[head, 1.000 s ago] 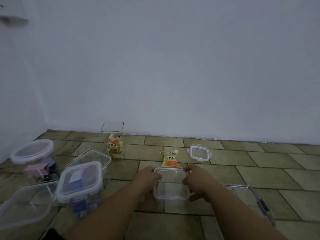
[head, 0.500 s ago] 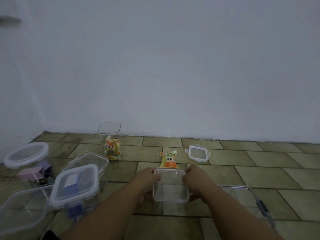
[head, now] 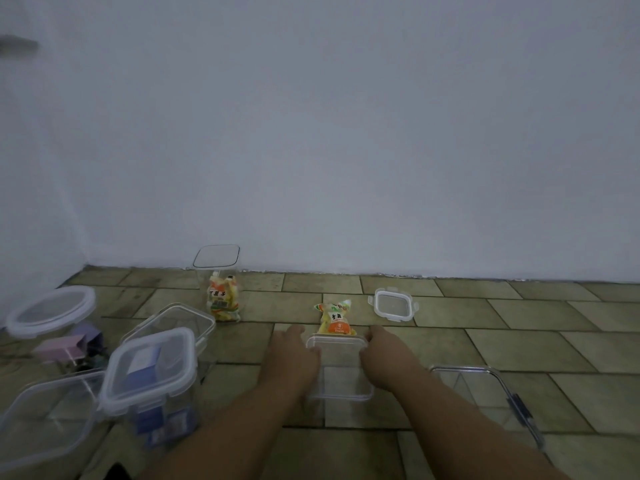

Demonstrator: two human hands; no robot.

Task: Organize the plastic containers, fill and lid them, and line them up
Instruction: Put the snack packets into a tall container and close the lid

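Observation:
A small clear square container (head: pixel 339 370) sits open on the tiled floor in front of me. My left hand (head: pixel 292 356) grips its left wall and my right hand (head: pixel 386 358) grips its right wall. Just beyond it lies an orange and yellow snack packet (head: pixel 335 318). A small white-rimmed square lid (head: pixel 393 304) lies flat further back to the right. A tall clear container (head: pixel 220 284) near the wall holds another snack packet and has no lid.
At left stand a lidded container with a blue box inside (head: pixel 152 382), an open clear tub (head: pixel 173 327), a round-lidded tub (head: pixel 52 311) and a large clear lid (head: pixel 41 417). A big clear container with a black clip (head: pixel 485 393) sits at right. The white wall (head: pixel 346 133) rises behind.
The view has shifted slightly. Both hands stay on the small container, which has hardly moved on the floor.

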